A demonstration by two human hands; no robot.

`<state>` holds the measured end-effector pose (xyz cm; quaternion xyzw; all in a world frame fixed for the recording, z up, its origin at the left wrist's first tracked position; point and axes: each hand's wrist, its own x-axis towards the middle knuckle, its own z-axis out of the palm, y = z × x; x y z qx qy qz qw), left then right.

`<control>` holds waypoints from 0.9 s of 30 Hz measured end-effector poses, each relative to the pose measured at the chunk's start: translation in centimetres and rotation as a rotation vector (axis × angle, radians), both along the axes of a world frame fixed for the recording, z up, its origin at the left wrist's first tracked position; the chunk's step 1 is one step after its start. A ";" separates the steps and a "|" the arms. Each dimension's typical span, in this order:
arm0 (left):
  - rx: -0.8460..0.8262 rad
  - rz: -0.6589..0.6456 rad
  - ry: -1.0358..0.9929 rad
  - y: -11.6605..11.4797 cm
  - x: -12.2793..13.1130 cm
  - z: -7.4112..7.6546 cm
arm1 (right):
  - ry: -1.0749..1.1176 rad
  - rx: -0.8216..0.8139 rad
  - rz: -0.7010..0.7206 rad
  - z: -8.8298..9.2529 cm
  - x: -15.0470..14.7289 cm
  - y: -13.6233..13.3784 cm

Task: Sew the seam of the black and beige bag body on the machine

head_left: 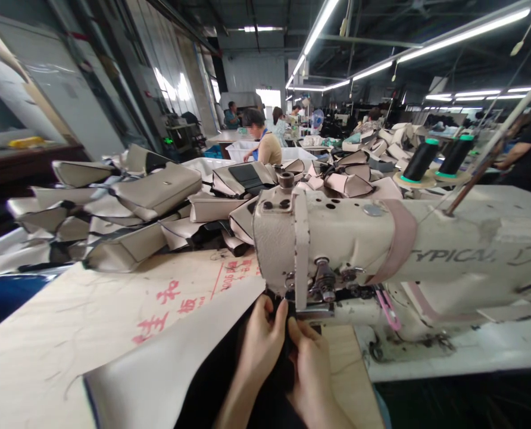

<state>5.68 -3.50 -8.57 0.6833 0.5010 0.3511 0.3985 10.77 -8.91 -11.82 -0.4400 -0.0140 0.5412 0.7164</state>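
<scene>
Black fabric — pinched between left hand, right hand.

The sewing machine is matt cream-painted metal, the bag panel smooth beige leatherette, the table board bare wood.

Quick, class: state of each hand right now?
Left hand: closed, pinching the black material at the presser foot.
Right hand: closed, pinching the same black material.
</scene>
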 end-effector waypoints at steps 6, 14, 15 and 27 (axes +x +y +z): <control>0.012 0.036 0.009 0.0 0.2 -0.1 | -0.075 -0.013 0.027 -0.6 0.5 0.0; 0.044 0.033 0.063 0.4 0.2 -0.5 | -0.042 0.023 0.050 -0.7 1.0 0.2; 0.046 0.031 0.067 0.5 0.1 -0.5 | -0.052 0.015 0.053 -0.8 1.0 0.2; 0.113 0.053 0.176 1.1 0.1 -0.5 | -1.233 -0.038 0.071 2.6 9.7 -6.1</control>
